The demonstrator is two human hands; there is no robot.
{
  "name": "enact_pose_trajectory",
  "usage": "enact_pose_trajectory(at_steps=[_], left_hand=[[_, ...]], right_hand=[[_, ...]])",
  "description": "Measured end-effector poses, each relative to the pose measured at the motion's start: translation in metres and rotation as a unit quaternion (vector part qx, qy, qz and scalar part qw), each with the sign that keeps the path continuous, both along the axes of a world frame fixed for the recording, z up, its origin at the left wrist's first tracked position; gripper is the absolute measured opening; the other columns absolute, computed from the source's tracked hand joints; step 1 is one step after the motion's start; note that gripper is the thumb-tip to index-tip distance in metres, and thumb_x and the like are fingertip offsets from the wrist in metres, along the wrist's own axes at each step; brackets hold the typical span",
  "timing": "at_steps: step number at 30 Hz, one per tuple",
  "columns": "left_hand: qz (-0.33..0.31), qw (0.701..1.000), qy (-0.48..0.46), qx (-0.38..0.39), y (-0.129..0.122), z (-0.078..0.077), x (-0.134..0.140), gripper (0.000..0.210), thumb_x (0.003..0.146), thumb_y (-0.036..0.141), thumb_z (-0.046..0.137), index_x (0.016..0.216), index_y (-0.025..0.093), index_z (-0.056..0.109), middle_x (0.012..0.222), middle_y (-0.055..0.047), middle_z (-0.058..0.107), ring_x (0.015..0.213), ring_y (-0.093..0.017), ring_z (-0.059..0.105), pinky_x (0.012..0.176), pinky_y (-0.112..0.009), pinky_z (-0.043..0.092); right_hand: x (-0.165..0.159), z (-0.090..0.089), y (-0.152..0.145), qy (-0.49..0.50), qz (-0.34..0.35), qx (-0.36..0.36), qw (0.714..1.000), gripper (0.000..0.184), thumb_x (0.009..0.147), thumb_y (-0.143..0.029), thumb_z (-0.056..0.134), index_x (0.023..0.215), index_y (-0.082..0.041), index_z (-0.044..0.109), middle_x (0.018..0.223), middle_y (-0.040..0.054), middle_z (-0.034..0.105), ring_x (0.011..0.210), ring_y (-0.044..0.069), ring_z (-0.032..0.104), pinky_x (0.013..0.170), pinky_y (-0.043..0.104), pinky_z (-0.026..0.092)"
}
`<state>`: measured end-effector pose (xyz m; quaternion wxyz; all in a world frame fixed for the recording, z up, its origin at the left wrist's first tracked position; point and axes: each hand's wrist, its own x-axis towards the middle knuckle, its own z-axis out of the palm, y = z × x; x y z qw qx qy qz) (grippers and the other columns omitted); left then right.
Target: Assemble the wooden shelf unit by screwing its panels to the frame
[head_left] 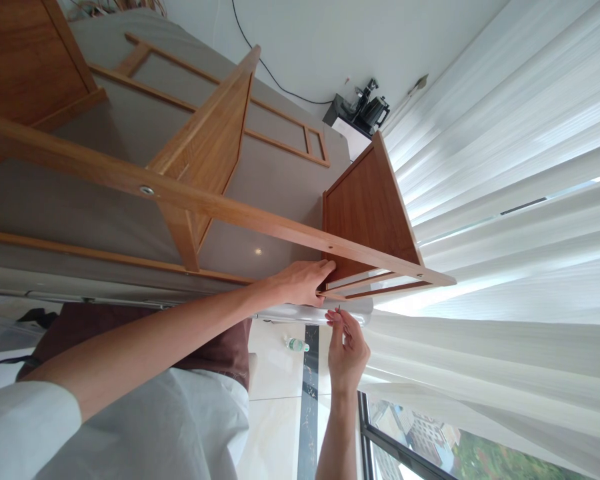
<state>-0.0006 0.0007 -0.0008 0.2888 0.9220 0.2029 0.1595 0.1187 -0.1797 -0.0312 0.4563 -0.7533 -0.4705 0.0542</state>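
A wooden shelf frame [260, 223] lies on a grey-covered table, with board panels standing up between its rails. My left hand [303, 281] is closed round the near bottom corner of the right-hand end panel [373, 207], by the lower rail. Just right of it and nearer to me, my right hand [349, 340] is raised off the table edge, thumb and fingertips pinched together. A thin, small dark piece sticks up from that pinch, like a screw, too small to name surely. The long top rail shows metal-lined holes [147, 191].
Another ladder-like wooden frame [285, 140] lies flat across the table [275, 183]. A black kettle [375, 113] stands on a small cabinet by the wall. White curtains [505, 280] hang at the right. A plastic bottle [296, 344] is on the tiled floor.
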Motion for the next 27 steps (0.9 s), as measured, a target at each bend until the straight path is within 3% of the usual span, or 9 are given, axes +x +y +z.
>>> enact_pose_trajectory(at_steps=[6, 10, 15, 20, 27], left_hand=[[-0.002, 1.0, 0.0, -0.008, 0.0, 0.002, -0.001, 0.049, 0.076, 0.033, 0.069, 0.116, 0.018, 0.047, 0.117, -0.011, 0.068, 0.094, -0.029, 0.069, 0.066, -0.034, 0.045], [0.003, 1.0, 0.006, -0.012, -0.001, 0.002, 0.0, 0.052, 0.074, 0.031, 0.069, 0.119, 0.019, 0.047, 0.119, -0.012, 0.067, 0.097, -0.03, 0.069, 0.068, -0.034, 0.046], [0.004, 1.0, 0.0, -0.016, -0.001, 0.0, 0.001, 0.052, 0.075, 0.03, 0.068, 0.121, 0.019, 0.047, 0.118, -0.011, 0.068, 0.097, -0.03, 0.068, 0.069, -0.034, 0.046], [0.004, 1.0, -0.003, -0.009, -0.001, 0.0, 0.0, 0.052, 0.075, 0.032, 0.068, 0.119, 0.018, 0.046, 0.118, -0.011, 0.067, 0.094, -0.029, 0.068, 0.067, -0.034, 0.045], [0.005, 1.0, 0.001, -0.009, -0.001, -0.001, 0.001, 0.049, 0.074, 0.031, 0.068, 0.117, 0.019, 0.046, 0.116, -0.01, 0.068, 0.093, -0.029, 0.068, 0.065, -0.034, 0.045]], right_hand=[[-0.005, -0.001, 0.004, 0.018, -0.034, 0.008, 0.999, 0.031, 0.093, -0.042, 0.064, 0.112, -0.021, 0.075, 0.112, 0.0094, 0.076, 0.104, 0.024, 0.072, 0.086, 0.033, 0.059], [-0.006, -0.003, 0.009, 0.063, -0.065, 0.022, 0.996, 0.032, 0.09, -0.044, 0.068, 0.105, -0.017, 0.074, 0.103, 0.0105, 0.077, 0.093, 0.024, 0.074, 0.085, 0.036, 0.06], [-0.009, 0.0, 0.015, 0.16, -0.1, 0.04, 0.981, 0.051, 0.087, -0.043, 0.073, 0.129, -0.017, 0.062, 0.1, 0.0085, 0.078, 0.09, 0.022, 0.075, 0.083, 0.037, 0.06], [-0.007, -0.001, 0.016, 0.196, -0.102, 0.034, 0.975, 0.038, 0.085, -0.048, 0.073, 0.102, -0.015, 0.075, 0.099, 0.0103, 0.078, 0.087, 0.025, 0.074, 0.081, 0.038, 0.06], [-0.004, -0.007, 0.013, 0.142, -0.115, -0.01, 0.983, 0.04, 0.081, -0.051, 0.076, 0.101, -0.017, 0.077, 0.094, 0.0081, 0.078, 0.086, 0.024, 0.074, 0.081, 0.034, 0.059]])
